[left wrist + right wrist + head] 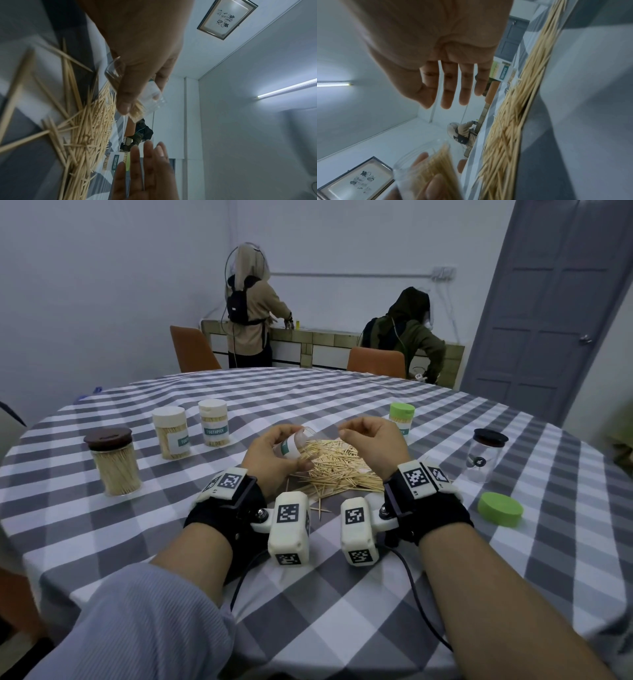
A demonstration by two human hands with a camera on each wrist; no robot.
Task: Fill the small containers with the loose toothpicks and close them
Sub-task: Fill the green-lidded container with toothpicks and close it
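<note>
Left hand (274, 455) wraps a small clear container (294, 445), tipped on its side with the mouth toward the heap, likely so sticks slide in; it already holds a partial bundle. Toothpicks (339, 470) lie piled on the checked tablecloth (342, 594) between both wrists. Right hand (373, 440) hovers above the heap, fingers relaxed and empty, probably ready to gather more.

Counted on the checked tablecloth (342, 594): six toothpick containers. Four stand capped and filled: one brown-lidded jar (114, 462), two white-capped containers (170, 433) (213, 423), one green-capped container (401, 416). One black-lidded clear jar (486, 455). One uncapped container (294, 444), held. One loose green lid (500, 509). One heap of loose toothpicks (342, 470). Two orange chairs (193, 349) (376, 361). Two people behind.
</note>
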